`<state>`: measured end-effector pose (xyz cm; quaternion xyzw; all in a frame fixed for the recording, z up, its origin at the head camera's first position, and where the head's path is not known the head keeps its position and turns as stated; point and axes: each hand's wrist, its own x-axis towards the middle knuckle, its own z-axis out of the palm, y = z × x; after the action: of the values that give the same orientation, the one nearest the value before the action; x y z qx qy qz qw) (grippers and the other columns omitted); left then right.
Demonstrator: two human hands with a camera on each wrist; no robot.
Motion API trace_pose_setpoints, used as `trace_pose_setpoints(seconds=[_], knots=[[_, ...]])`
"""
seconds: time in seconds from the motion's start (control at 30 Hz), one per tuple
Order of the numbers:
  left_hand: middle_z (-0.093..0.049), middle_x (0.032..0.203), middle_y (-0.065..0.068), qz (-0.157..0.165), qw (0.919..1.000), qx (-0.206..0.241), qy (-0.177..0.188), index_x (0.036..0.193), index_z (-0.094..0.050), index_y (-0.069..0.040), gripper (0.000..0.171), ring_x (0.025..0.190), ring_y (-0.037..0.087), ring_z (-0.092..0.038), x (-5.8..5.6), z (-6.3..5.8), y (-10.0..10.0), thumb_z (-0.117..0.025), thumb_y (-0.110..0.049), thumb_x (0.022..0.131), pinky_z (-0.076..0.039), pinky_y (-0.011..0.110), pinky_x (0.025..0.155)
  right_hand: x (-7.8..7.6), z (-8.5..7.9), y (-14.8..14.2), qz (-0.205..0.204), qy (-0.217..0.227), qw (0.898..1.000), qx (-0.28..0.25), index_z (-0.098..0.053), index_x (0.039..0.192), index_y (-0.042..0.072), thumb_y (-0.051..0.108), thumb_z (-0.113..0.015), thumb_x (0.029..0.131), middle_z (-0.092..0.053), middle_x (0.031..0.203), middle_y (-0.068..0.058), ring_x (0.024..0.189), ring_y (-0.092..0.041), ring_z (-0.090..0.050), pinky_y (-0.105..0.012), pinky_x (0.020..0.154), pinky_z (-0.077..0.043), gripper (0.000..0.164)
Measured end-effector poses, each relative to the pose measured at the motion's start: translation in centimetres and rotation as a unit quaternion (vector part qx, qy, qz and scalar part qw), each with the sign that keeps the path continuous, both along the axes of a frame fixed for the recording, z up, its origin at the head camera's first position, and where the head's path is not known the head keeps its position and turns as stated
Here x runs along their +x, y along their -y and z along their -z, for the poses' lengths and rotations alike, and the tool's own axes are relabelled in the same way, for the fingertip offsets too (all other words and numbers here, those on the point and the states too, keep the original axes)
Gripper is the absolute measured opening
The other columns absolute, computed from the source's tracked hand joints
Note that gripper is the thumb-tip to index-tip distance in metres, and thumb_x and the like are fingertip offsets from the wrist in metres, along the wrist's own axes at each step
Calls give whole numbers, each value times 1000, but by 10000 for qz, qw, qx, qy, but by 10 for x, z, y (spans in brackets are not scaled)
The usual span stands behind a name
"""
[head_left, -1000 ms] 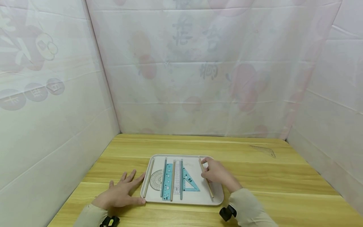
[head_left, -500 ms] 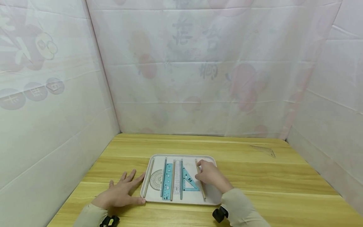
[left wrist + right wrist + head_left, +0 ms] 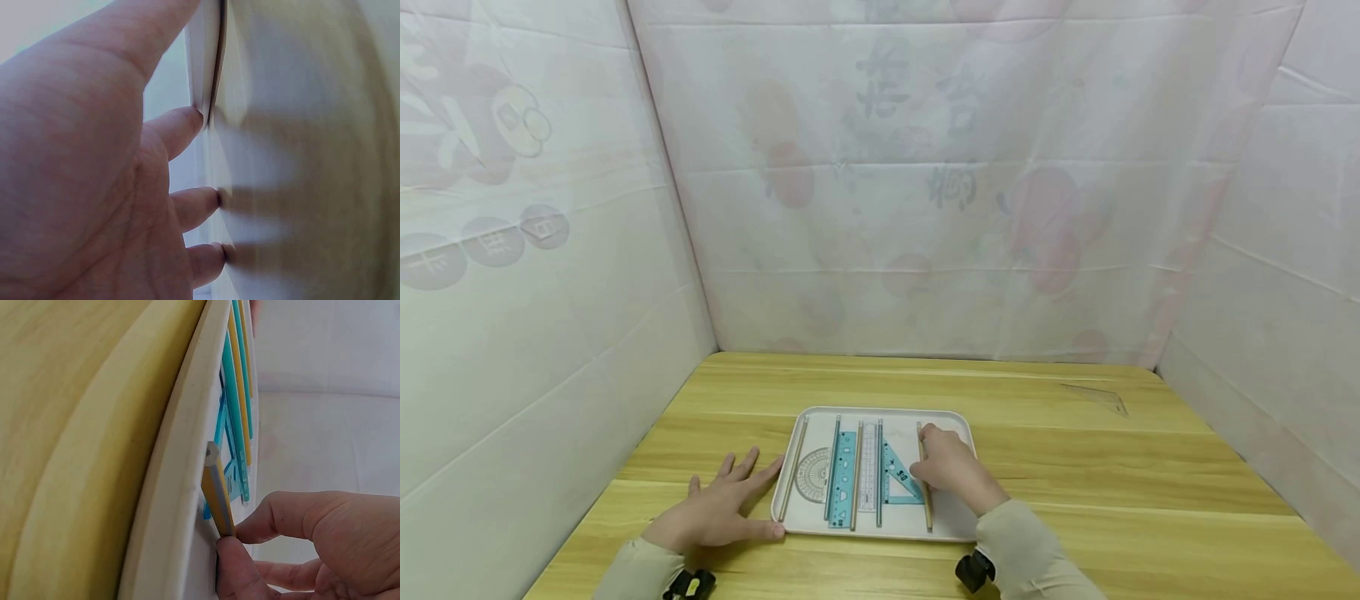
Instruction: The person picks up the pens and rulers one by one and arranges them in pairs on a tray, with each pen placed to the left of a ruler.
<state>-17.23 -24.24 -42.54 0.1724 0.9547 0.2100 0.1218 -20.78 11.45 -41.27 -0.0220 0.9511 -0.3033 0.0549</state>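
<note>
A white tray (image 3: 902, 519) lies on the table. Near its right end my right hand (image 3: 957, 468) pinches a yellow pencil (image 3: 928, 514) between thumb and finger; the right wrist view shows the grip on the pencil (image 3: 219, 494) close up. Just left of it lies a blue set square (image 3: 910, 487). Farther left are a clear ruler (image 3: 868, 471), a blue ruler (image 3: 842, 483) and a clear protractor (image 3: 812, 477), with several yellow and teal pencils (image 3: 880, 479) laid lengthwise among them. My left hand (image 3: 715, 512) is spread, thumb and forefinger touching the tray's left edge.
A clear triangle ruler (image 3: 1112, 399) lies on the wooden table (image 3: 1120, 475) at the back right. Pale printed cloth walls (image 3: 925, 317) close in the table at the back and both sides.
My right hand has moved left across the tray with the yellow pencil, which has turned from slanted to nearly parallel with the others, beside the set square. My left hand has stayed put.
</note>
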Motion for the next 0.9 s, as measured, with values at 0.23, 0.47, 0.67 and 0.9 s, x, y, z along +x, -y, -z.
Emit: trace_pose_setpoints(seconds=[0.23, 0.47, 0.67, 0.9], knots=[[-18, 177, 29, -11, 10000, -2, 4, 170, -33, -24, 106, 157, 70, -9, 0, -1, 0, -78, -70, 87, -2, 100, 102, 0, 0, 2, 124, 118, 9999, 15, -56, 141, -8, 7, -76, 92, -63, 75, -9, 58, -14, -58, -25, 56, -45, 55], [-18, 177, 30, -20, 10000, -2, 15, 170, -33, -24, 106, 157, 70, -9, 1, -2, -1, -78, -70, 87, -2, 100, 102, 1, -1, 2, 73, 100, 9999, -3, -56, 140, -9, 6, -76, 93, -65, 82, -11, 61, -15, -60, -25, 56, -46, 53], [-18, 176, 30, -14, 10000, 3, 4, 170, -33, -23, 105, 156, 70, -9, 2, -2, -1, -78, -69, 87, -3, 101, 102, 2, -2, 2, 15, 59, 10000, -11, -55, 141, -10, 6, -76, 94, -66, 80, -10, 62, -16, -62, -26, 57, -48, 54], [-19, 177, 30, -23, 10000, -5, -3, 170, -33, -24, 105, 156, 70, -10, 1, -1, -1, -79, -69, 86, -3, 100, 102, 2, -1, 1, -7, 68, 10000, -45, -54, 143, -10, 8, -76, 95, -66, 75, -8, 60, -14, -63, -25, 57, -48, 56]])
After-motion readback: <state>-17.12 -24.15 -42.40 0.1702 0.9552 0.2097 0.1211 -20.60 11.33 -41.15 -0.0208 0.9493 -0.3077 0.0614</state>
